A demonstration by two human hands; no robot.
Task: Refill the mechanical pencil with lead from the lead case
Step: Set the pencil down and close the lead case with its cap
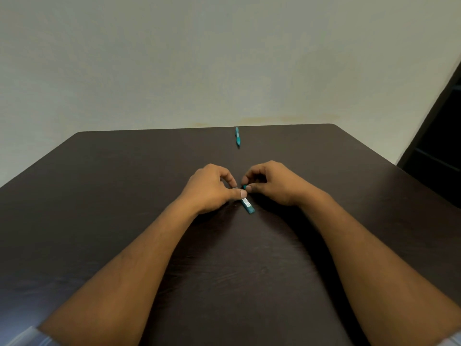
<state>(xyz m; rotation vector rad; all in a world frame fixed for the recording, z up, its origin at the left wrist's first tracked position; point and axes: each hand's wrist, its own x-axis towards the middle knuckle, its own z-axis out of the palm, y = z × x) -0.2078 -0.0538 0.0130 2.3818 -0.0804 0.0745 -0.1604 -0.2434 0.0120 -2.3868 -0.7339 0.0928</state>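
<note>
A small teal lead case (248, 205) lies on the dark table (124, 196) at mid-table, its near end free. My left hand (212, 188) pinches the case's far part between thumb and forefinger. My right hand (272, 183) meets it from the right, thumb and forefinger closed on the teal cap end (244, 187) of the case. The teal mechanical pencil (238, 136) lies alone near the table's far edge, well beyond both hands, pointing roughly toward me.
A pale wall rises behind the table's far edge. A dark piece of furniture or doorway (439, 136) stands at the right, past the table's right corner.
</note>
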